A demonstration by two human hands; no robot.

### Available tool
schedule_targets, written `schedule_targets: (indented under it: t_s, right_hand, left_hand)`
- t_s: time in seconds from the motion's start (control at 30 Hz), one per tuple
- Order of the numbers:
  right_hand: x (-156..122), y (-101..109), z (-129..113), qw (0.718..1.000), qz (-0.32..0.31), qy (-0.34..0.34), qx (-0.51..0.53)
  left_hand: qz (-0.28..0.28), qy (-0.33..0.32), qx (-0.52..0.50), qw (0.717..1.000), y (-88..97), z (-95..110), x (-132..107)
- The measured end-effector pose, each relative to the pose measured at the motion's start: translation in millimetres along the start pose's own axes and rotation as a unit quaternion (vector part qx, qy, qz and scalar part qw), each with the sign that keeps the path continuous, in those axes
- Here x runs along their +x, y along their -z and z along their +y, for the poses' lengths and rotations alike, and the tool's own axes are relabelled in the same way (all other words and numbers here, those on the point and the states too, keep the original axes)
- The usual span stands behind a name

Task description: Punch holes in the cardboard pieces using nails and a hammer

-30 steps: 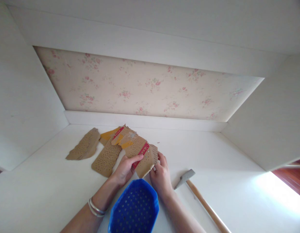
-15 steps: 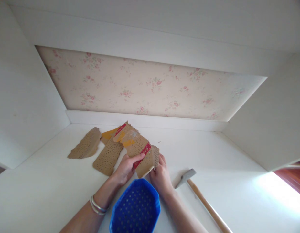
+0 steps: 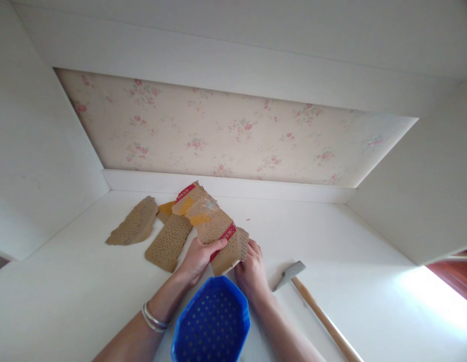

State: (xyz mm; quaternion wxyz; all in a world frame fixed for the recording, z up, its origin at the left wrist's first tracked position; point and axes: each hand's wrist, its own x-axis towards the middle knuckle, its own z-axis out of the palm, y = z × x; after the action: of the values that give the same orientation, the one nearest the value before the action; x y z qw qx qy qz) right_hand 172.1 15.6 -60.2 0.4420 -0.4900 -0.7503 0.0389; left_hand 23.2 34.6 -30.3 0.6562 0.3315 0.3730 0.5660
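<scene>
A torn piece of brown cardboard, dotted with small holes and marked with red and yellow print, is held up over the white surface. My left hand grips its lower left edge, thumb on the red stripe. My right hand pinches its lower right corner. A blue perforated basket sits just below both hands, between my wrists.
Two more perforated cardboard pieces lie to the left, one near the back and one beside my left hand. A hammer with a wooden handle lies to the right. Floral wallpaper backs the white alcove.
The cardboard piece has tilted up and lifted slightly between my hands. The view has shifted a little; the other pieces, basket and hammer stay put.
</scene>
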Motion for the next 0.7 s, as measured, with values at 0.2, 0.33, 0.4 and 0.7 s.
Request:
schedule_targets:
  t_s: [0.2, 0.33, 0.4, 0.7]
  right_hand:
    - [-0.9, 0.5, -1.8, 1.000, 0.008, -0.003, -0.007]
    - [-1.4, 0.7, -2.5, 1.000, 0.005, 0.002, -0.001]
    - [-0.8, 0.7, -2.4, 1.000, -0.001, 0.002, 0.004]
    - [1.5, 0.7, -2.4, 1.000, -0.024, -0.007, 0.015]
  left_hand:
    - [0.018, -0.020, 0.048, 0.998, 1.8, -5.1, 0.3]
    - [0.022, -0.014, 0.061, 0.998, 3.9, -7.5, 1.1]
    - [0.016, -0.007, 0.051, 0.999, 4.1, -7.3, 1.5]
    - [0.008, -0.001, -0.022, 1.000, 3.9, -5.7, 3.4]
